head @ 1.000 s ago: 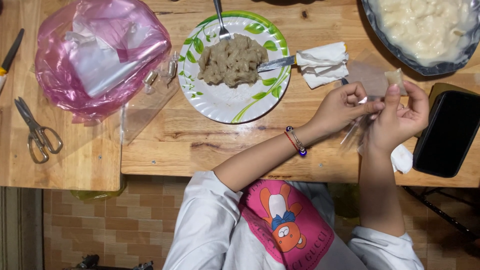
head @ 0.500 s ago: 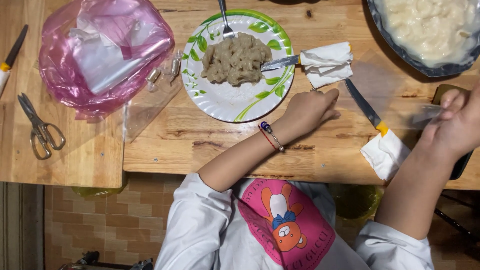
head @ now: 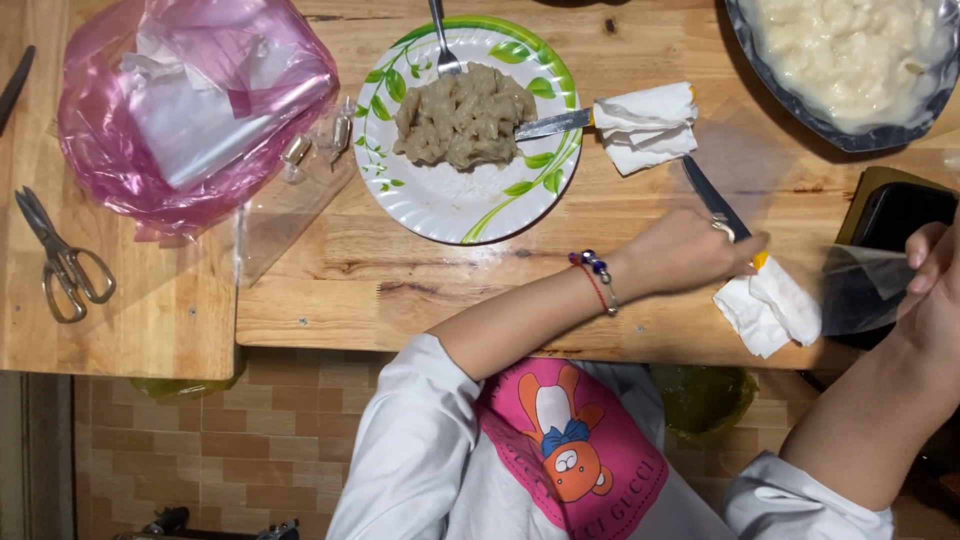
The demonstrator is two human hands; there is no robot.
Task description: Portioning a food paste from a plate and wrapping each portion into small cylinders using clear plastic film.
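Left hand point(head: 690, 255) moved onto the knife point(head: 712, 200), fingers curled round it by the tissue point(head: 770, 305), while I see right hand point(head: 935, 270) pinching a clear bag point(head: 860, 290) at the table point(head: 400, 290) edge.

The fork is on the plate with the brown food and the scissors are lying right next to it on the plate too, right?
Not quite. The fork is on the plate, but the scissors lie far left on the wooden board, as the head view shows.
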